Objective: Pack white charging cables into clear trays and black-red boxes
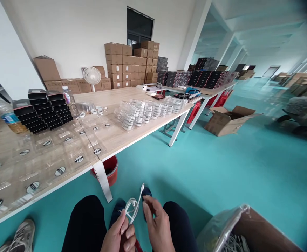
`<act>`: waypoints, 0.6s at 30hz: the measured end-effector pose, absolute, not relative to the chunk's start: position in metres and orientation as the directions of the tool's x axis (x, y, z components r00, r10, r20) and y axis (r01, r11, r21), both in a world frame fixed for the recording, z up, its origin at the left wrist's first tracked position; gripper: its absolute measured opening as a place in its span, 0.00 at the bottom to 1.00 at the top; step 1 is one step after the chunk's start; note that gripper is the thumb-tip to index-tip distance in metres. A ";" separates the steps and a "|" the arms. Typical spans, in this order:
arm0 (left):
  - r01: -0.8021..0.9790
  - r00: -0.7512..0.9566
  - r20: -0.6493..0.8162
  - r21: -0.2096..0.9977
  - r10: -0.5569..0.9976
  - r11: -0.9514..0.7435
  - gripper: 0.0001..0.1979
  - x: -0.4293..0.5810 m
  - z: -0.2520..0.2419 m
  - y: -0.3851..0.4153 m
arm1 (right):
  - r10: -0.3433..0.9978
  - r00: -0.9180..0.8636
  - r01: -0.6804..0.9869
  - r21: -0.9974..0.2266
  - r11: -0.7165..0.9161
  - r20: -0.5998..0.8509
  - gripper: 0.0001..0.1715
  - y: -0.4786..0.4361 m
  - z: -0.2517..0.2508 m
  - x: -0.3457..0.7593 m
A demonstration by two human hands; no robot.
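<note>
Over my lap, my left hand [120, 232] pinches a small coiled white charging cable [132, 207] between thumb and fingers. One loose end of the cable, with a slim connector plug [142, 188], points up and away from the coil. My right hand [157, 222] is just to the right of the coil. Its fingers are loosely bent and apart, near the plug end, with nothing visible in them. Below right, an open carton [267, 229] lined with clear plastic contains more white cables [234, 243].
Along the left runs a wooden table [127, 92] with flat clear pouches [69, 154], stacked black boxes [41, 113], bottles and rows of packed cables [150, 112]. A red bucket [111, 171] stands beneath it. Another open carton [228, 120] lies on the green floor.
</note>
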State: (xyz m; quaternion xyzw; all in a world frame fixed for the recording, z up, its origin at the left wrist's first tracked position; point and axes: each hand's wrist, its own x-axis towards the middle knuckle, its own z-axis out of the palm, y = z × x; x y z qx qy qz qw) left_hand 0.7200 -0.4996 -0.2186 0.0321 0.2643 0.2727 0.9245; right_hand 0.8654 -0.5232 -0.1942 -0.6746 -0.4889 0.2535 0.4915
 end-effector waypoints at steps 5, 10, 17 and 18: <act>-0.469 0.578 -0.585 0.332 0.569 0.818 0.32 0.728 -0.219 -0.506 | 0.877 0.214 0.779 -0.617 0.113 0.431 0.06 -0.520 -0.196 0.861; -0.460 0.407 -0.647 0.465 0.645 0.756 0.35 0.734 -0.230 -0.504 | 0.788 0.028 0.865 -0.411 0.289 0.614 0.07 -0.516 -0.182 0.855; -0.564 0.460 -0.620 0.348 0.636 0.748 0.32 0.737 -0.232 -0.509 | 0.861 0.140 0.604 -0.731 0.318 0.490 0.04 -0.518 -0.161 0.858; -0.552 0.506 -0.589 0.339 0.629 0.762 0.32 0.735 -0.230 -0.510 | 0.873 0.259 0.496 -0.833 0.246 0.412 0.05 -0.517 -0.163 0.860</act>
